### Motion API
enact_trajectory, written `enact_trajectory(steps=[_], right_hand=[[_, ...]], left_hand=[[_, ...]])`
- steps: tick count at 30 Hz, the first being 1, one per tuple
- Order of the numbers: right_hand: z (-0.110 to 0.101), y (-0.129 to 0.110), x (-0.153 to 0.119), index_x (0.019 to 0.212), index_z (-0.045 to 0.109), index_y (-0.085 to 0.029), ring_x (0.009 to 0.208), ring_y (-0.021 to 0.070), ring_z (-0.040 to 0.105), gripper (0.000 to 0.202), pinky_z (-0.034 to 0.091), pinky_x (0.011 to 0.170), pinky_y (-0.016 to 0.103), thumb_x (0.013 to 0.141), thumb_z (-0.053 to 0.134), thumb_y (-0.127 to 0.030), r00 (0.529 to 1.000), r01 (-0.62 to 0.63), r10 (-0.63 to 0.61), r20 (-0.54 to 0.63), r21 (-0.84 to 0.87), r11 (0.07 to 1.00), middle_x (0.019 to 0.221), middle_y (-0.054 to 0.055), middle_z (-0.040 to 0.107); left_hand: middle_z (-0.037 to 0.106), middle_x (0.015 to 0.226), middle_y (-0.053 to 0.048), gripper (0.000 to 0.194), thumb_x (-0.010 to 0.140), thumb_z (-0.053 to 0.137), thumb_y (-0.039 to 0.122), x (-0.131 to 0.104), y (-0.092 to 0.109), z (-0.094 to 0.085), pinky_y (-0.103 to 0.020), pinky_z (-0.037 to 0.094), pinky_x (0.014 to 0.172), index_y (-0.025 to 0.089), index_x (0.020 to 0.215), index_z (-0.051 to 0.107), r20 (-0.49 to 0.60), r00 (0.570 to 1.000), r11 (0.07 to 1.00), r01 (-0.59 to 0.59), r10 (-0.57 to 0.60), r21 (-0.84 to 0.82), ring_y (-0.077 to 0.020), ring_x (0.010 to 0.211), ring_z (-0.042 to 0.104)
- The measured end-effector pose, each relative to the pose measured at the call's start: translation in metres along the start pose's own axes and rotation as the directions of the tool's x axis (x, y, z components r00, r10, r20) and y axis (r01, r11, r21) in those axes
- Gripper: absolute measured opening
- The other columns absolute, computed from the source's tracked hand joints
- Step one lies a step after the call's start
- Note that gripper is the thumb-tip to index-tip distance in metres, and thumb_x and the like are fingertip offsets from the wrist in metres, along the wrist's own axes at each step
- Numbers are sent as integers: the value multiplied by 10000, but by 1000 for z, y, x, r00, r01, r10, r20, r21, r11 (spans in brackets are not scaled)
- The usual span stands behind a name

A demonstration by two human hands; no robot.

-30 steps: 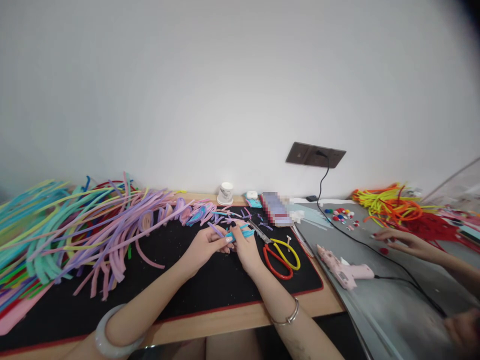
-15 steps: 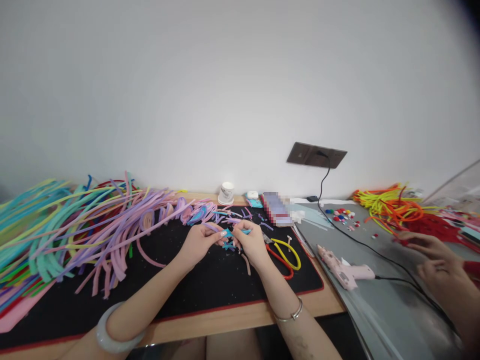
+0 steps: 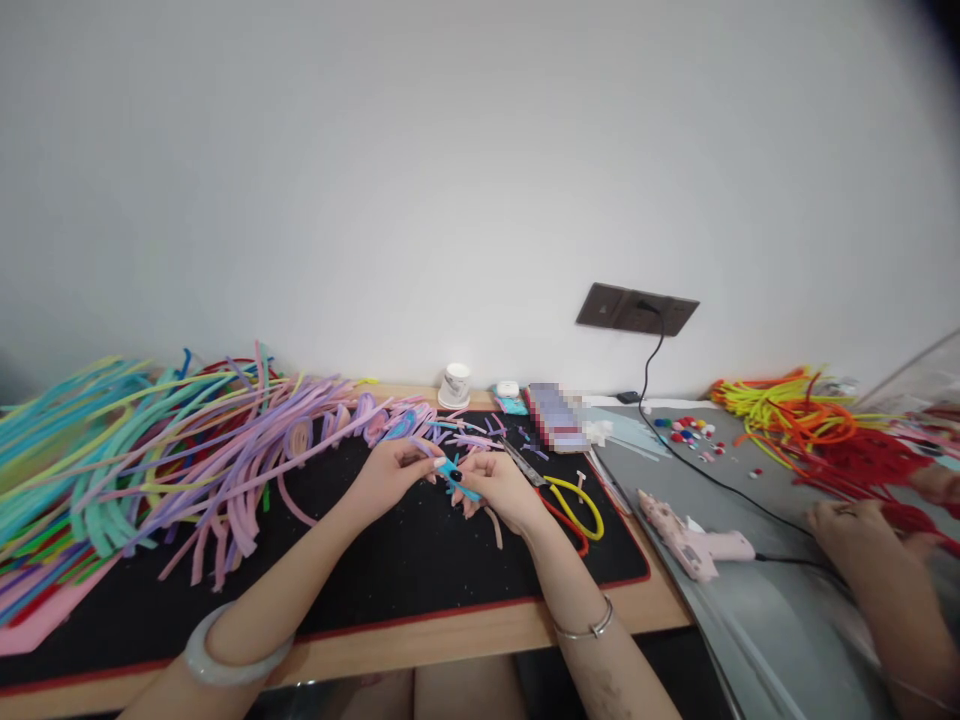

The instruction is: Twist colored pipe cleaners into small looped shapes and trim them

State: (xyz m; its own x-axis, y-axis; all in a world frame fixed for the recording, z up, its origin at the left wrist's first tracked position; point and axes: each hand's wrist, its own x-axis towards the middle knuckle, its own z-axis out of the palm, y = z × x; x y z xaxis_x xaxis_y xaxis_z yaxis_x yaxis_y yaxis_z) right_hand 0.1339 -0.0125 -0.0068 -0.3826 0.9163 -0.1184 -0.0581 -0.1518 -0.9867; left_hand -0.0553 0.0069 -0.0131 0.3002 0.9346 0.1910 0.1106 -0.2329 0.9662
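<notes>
Above the black mat, both of my hands are closed on blue pipe cleaner pieces. My left hand pinches the left end between thumb and fingers, and a purple strand lies along its fingers. My right hand pinches the blue strand on the other side, with its tip sticking out past the thumb. Fingers partly cover how the pieces are joined. Just right of my right hand lie scissors with red and yellow handles. Short cut pieces of pipe cleaner are scattered behind my hands.
A large heap of pipe cleaners covers the left. A cup, a phone and an earbud case stand at the back. Rightward are a pink glue gun, its cord, pom-poms and another person's hand.
The blue piece between my fingers is turned, its right end now pointing lower. My right hand has tilted slightly. The other person's hands have moved right, towards the red pipe cleaners.
</notes>
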Motion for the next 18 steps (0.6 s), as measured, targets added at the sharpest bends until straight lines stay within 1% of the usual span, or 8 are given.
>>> enact_trajectory(steps=[2, 4, 6, 9, 12, 15, 16, 18], right_hand=[[-1, 1, 0, 678, 632, -116, 395, 70, 509, 319, 423, 398, 184, 694, 706, -427, 999, -2, 5, 51, -55, 998, 554, 11, 630], [-1, 1, 0, 709, 663, -114, 387, 57, 455, 324, 374, 387, 179, 727, 676, -437, 996, 21, -12, 91, -95, 995, 525, -17, 574], [-1, 1, 0, 751, 684, -118, 391, 46, 391, 325, 324, 391, 176, 756, 650, -441, 991, 44, -31, 128, -105, 993, 503, -46, 501], [0, 2, 0, 733, 675, -128, 413, 45, 326, 320, 274, 411, 178, 784, 624, -439, 988, 39, -25, 154, -87, 995, 494, -64, 421], [3, 3, 1, 703, 646, -138, 424, 53, 321, 306, 254, 420, 182, 795, 610, -427, 994, 70, -63, 94, -82, 994, 497, -57, 430], [6, 6, 4, 698, 636, -147, 423, 64, 348, 314, 267, 422, 190, 805, 588, -438, 991, 135, -136, -4, -74, 988, 508, -41, 474], [7, 7, 5, 696, 636, -149, 421, 67, 361, 321, 277, 422, 194, 806, 584, -446, 987, 154, -157, -33, -71, 985, 514, -36, 486], [10, 9, 7, 695, 638, -150, 415, 73, 387, 330, 299, 423, 202, 804, 583, -456, 978, 189, -193, -76, -65, 980, 523, -28, 510]], left_hand=[[687, 680, -19, 175, 750, 678, 346, 0, -1, 0, -306, 500, 642, 179, 800, 695, -13, 1000, 1000, -5, 5, 5, -166, 607, 621], [690, 681, -19, 161, 745, 681, 342, 1, -3, -1, -303, 495, 631, 189, 794, 701, -29, 999, 1000, -13, 13, 12, -168, 604, 619], [685, 665, -16, 150, 741, 684, 337, 1, -3, 0, -298, 487, 614, 197, 790, 708, -42, 999, 999, -23, 24, 38, -170, 598, 615], [678, 652, -15, 153, 732, 691, 344, 1, -1, 0, -302, 490, 609, 199, 775, 711, -56, 998, 999, -7, 9, 34, -171, 591, 612], [681, 667, -17, 221, 700, 717, 368, 1, 3, 2, -322, 516, 644, 186, 823, 703, -106, 993, 996, 42, -51, -84, -174, 605, 623], [686, 725, -25, 396, 680, 730, 415, 0, 6, 5, -319, 528, 669, 169, 985, 672, -158, 976, 970, 113, -149, -217, -172, 649, 641], [687, 749, -31, 445, 679, 730, 433, -1, 6, 7, -310, 527, 664, 164, 1027, 657, -155, 971, 959, 142, -183, -246, -169, 663, 644], [684, 780, -40, 492, 668, 737, 454, -2, 7, 11, -284, 519, 640, 154, 1048, 648, -122, 964, 941, 196, -237, -278, -158, 671, 638]])
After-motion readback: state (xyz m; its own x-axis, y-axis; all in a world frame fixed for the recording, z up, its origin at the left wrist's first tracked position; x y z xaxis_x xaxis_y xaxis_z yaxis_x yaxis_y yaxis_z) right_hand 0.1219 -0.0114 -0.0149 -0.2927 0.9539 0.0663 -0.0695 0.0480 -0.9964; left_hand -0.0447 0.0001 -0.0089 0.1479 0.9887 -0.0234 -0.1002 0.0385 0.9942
